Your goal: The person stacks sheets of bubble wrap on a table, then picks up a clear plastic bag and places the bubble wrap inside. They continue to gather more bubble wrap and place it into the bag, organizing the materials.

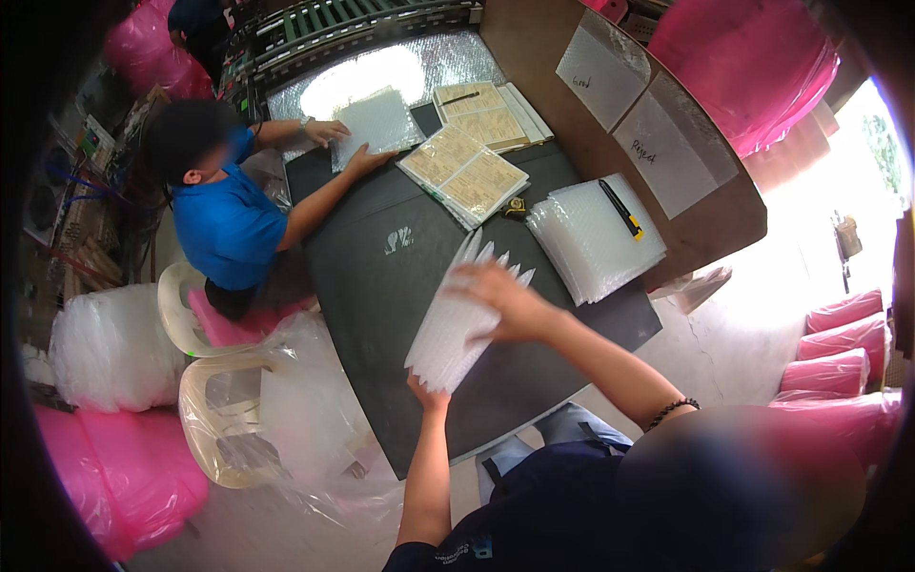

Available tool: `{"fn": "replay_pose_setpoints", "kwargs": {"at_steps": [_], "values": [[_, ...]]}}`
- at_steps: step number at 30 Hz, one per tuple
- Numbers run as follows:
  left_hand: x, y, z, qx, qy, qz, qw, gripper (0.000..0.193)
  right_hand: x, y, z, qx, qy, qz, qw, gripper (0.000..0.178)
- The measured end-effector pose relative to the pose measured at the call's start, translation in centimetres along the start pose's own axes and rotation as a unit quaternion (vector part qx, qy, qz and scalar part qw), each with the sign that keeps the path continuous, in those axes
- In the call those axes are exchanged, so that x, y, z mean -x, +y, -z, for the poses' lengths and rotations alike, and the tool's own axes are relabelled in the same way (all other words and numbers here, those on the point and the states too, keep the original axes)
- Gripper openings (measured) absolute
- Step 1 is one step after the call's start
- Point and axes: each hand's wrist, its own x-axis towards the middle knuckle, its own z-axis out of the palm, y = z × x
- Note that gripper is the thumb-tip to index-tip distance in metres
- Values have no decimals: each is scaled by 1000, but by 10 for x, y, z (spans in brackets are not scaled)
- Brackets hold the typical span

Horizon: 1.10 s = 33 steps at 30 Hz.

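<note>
A thick stack of clear bubble-wrap bags [448, 329] is tilted up over the dark tabletop, its layers fanned into points along the edges. My left hand [429, 393] grips its lower end, the fingers partly hidden behind the bags. Across the upper right side lies my right hand [505, 300], thumb and fingers around the layers and somewhat blurred by motion. Right of it, a second pile of bubble-wrap bags [581, 253] rests flat, with a black and yellow box cutter [621, 210] on top. A small tape measure [515, 209] sits between that pile and some papers.
Printed forms in plastic sleeves [464, 176] and a clipboard with a pen [477, 112] lie on the dark table [353, 248]. Opposite left, a co-worker in blue [229, 224] handles a bubble-wrap sheet [372, 129]. A brown partition [705, 205] edges the right; plastic-covered chairs [214, 419] stand left.
</note>
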Motion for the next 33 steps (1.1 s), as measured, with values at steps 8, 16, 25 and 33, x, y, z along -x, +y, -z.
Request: {"fn": "replay_pose_setpoints", "kwargs": {"at_steps": [8, 16, 25, 33], "values": [[-59, 114, 33, 360, 79, 362, 856, 68, 149, 242, 93, 222, 199, -526, 796, 45], [-99, 229, 4, 667, -24, 431, 607, 67, 210, 275, 84, 237, 41, -462, 854, 48], [-194, 290, -133, 513, -201, 496, 672, 56, 316, 93, 124, 6, 338, -398, 853, 53], [-202, 340, -233, 362, -218, 453, 785, 62, 351, 81, 114, -47, 370, -361, 855, 56]]}}
